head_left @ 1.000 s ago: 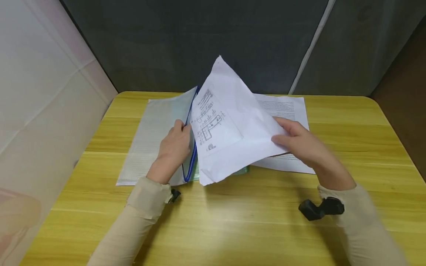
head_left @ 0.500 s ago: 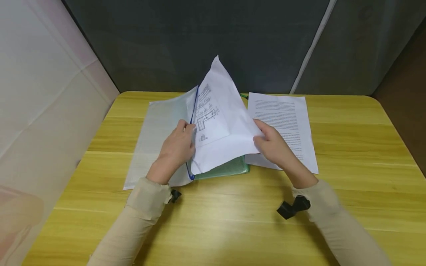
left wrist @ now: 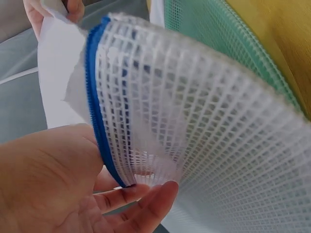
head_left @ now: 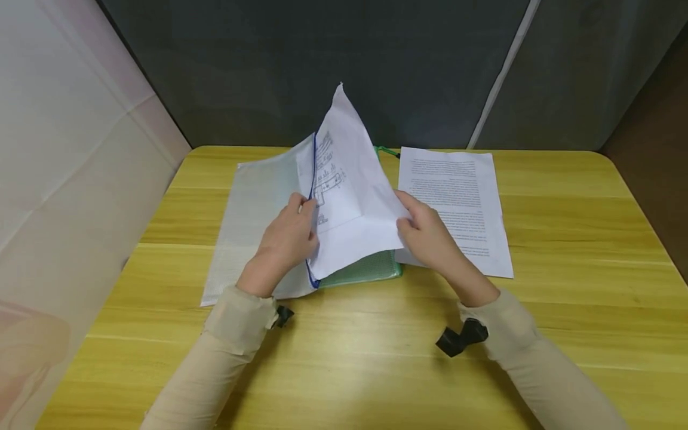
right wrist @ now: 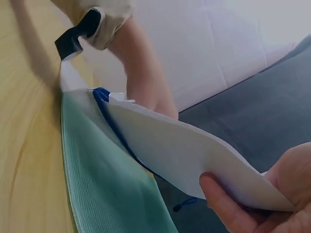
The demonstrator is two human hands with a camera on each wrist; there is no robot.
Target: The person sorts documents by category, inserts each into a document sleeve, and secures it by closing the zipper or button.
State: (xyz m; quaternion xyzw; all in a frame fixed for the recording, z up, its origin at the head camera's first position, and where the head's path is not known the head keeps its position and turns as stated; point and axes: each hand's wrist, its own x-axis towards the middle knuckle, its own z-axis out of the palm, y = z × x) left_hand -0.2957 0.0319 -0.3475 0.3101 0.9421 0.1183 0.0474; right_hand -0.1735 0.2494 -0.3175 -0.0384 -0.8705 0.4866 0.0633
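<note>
My left hand grips the blue-zipped edge of a white mesh zipper pouch, raising that side. In the left wrist view, fingers curl round the pouch mouth beside its blue zipper. My right hand pinches the right edge of a sheet of white paper with a line drawing on it, thumb on top. The paper stands tilted, its far corner pointing up. Its left edge sits at the pouch mouth, and part of the drawing is hidden there. A whitish sheet shows through the mesh.
Underneath lies a green mesh zipper pouch on the wooden table, with a green pull at its far edge. A printed text sheet lies right of it, partly covered by my right hand. A dark partition rises behind the table.
My right hand has moved left with the paper, pushing its left edge further into the pouch mouth. Less of the drawing shows, and more of the green pouch and text sheet is uncovered.
</note>
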